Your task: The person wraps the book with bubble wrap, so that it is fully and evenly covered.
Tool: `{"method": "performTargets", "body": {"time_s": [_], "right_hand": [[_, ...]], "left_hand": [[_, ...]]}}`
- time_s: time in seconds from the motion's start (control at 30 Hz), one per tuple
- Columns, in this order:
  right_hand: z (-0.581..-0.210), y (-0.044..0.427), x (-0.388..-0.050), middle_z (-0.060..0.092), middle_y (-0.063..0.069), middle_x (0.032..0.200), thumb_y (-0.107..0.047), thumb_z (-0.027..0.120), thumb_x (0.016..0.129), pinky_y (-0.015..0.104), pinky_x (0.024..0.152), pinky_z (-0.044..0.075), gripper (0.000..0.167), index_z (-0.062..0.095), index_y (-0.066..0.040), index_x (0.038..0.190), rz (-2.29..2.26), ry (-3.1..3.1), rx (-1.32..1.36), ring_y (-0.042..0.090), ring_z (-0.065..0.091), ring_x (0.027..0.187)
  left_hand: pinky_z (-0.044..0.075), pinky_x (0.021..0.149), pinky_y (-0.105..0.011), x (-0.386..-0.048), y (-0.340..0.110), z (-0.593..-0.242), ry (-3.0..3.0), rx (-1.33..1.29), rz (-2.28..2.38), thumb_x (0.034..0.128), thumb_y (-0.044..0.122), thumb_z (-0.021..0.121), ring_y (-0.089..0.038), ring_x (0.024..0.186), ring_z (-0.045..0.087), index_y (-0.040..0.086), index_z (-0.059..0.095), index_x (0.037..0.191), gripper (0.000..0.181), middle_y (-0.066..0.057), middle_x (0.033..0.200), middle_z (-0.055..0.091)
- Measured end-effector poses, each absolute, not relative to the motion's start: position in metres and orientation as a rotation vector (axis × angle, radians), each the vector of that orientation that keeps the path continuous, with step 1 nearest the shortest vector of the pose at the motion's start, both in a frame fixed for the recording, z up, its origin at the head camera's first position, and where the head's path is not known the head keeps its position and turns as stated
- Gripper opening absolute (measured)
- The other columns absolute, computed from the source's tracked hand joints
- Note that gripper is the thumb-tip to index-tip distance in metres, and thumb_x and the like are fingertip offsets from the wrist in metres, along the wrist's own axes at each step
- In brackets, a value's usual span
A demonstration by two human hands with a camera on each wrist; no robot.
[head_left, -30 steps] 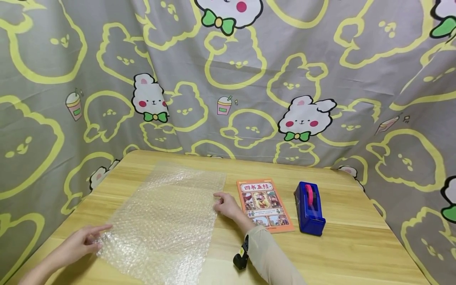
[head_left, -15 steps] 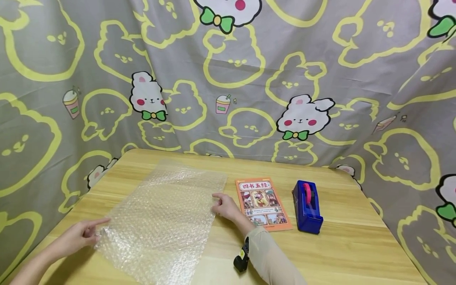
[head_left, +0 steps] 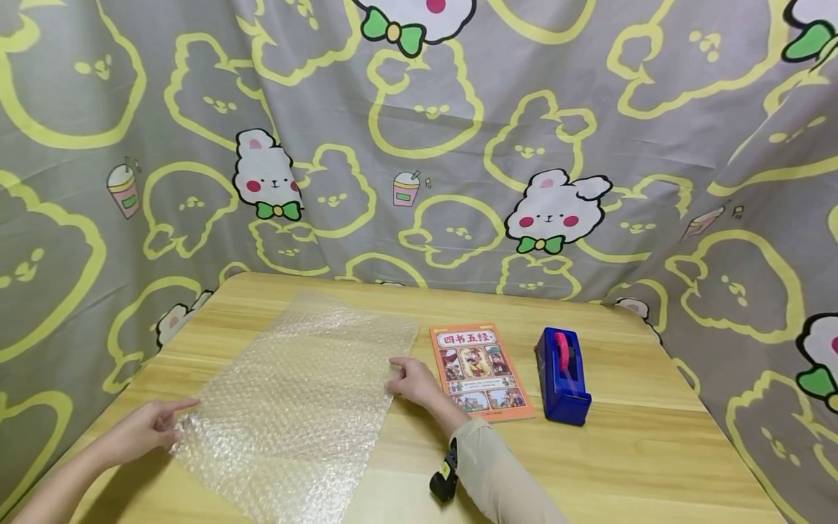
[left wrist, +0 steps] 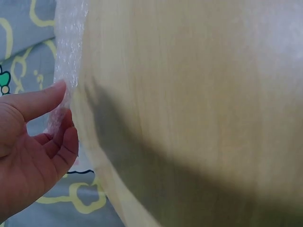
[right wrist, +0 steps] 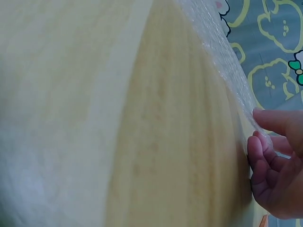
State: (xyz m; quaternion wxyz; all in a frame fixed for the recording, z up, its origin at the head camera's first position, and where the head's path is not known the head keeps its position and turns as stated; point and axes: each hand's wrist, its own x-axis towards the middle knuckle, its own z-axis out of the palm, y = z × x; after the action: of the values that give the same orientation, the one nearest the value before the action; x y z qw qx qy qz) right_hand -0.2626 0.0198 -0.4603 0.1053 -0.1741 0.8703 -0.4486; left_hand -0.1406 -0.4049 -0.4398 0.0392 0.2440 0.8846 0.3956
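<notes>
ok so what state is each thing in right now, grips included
Bubble wrap, unfolded and spread out
Left grip, holding the bubble wrap's left edge
Right grip, holding its right edge
Book, closed, front cover up
Tape dispenser, upright, pink roll fitted
Curtain, hanging, creased

Book (head_left: 476, 371); blue tape dispenser (head_left: 561, 387); curtain (head_left: 452, 167)

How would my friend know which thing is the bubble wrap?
Find the wooden table before the patterned curtain. Left of the orange book and blue tape dispenser, between the person's left hand and right hand, is the bubble wrap. Unlike those two, it's a shiny, see-through sheet.
</notes>
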Motion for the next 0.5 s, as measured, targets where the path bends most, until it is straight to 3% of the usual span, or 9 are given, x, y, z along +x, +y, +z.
{"method": "performTargets", "body": {"time_s": [0.1, 0.2, 0.5], "right_hand": [[-0.46, 0.02, -0.261, 0.049, -0.004, 0.061, -0.008, 0.068, 0.077, 0.019, 0.041, 0.033, 0.055, 0.049, 0.004, 0.127, -1.299, 2.576, -0.497, 0.006, 0.039, 0.044], [-0.459, 0.02, -0.258, 0.051, -0.004, 0.061, -0.01, 0.069, 0.076, 0.019, 0.043, 0.033, 0.055, 0.05, 0.004, 0.126, -1.264, 2.597, -0.495, 0.007, 0.039, 0.046], [-0.457, 0.019, -0.248, 0.05, -0.004, 0.062, -0.017, 0.07, 0.075, 0.023, 0.048, 0.034, 0.053, 0.055, 0.0, 0.124, -1.08, 2.734, -0.496, 0.009, 0.042, 0.053]], "left_hand": [[0.036, 0.04, -0.022, -0.144, -0.404, -0.438, 2.714, 0.743, 1.176, 0.0773, -0.012, 0.058, 0.002, 0.05, 0.038, -0.024, 0.042, 0.119, 0.046, 0.0, 0.055, 0.043], [0.037, 0.04, -0.022, -0.145, -0.404, -0.437, 2.718, 0.71, 1.135, 0.0776, -0.012, 0.057, 0.002, 0.049, 0.038, -0.032, 0.035, 0.113, 0.046, 0.003, 0.054, 0.041], [0.035, 0.039, -0.021, -0.149, -0.408, -0.443, 2.742, 0.757, 1.088, 0.0747, -0.009, 0.063, 0.006, 0.049, 0.036, -0.028, 0.041, 0.114, 0.048, 0.001, 0.051, 0.045]]}}
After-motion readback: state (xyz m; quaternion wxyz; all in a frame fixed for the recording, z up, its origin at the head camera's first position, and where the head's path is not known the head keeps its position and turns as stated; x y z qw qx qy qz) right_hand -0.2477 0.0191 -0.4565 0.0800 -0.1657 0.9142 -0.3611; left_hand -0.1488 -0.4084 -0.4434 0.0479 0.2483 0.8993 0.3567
